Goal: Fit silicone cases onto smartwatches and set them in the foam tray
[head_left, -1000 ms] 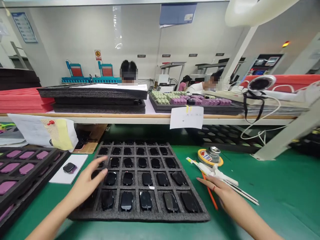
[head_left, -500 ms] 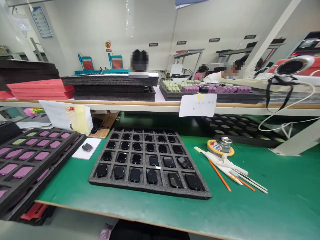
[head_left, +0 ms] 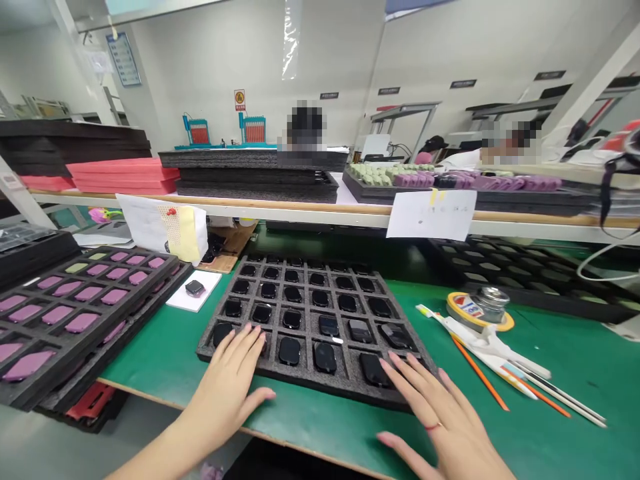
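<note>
A black foam tray (head_left: pixel 310 381) lies on the green table, its square pockets holding black rounded-square watch-like units. My left hand (head_left: pixel 231 380) reaches over the tray's near left corner, fingers stretched out and covering part of the front row. Over the near right corner, my right hand (head_left: pixel 435 407) spreads its fingers, the tips by a black unit (head_left: pixel 374 369) in the front row. Neither hand holds anything; whether the fingertips touch the units I cannot tell. A small white piece (head_left: pixel 337 341) lies across a pocket edge between the hands.
Left stands a stack of foam trays with purple pieces (head_left: pixel 83 322). One watch-like unit (head_left: pixel 195 288) sits on a white pad (head_left: pixel 213 280). Right are a tape roll (head_left: pixel 465 310), a metal-topped jar (head_left: pixel 493 303) and several thin sticks (head_left: pixel 480 373). A shelf edge (head_left: pixel 300 212) crosses behind.
Both my hands have come into view and reached over the near corners of the tray. The camera view has shifted, so the scene sits further right.
</note>
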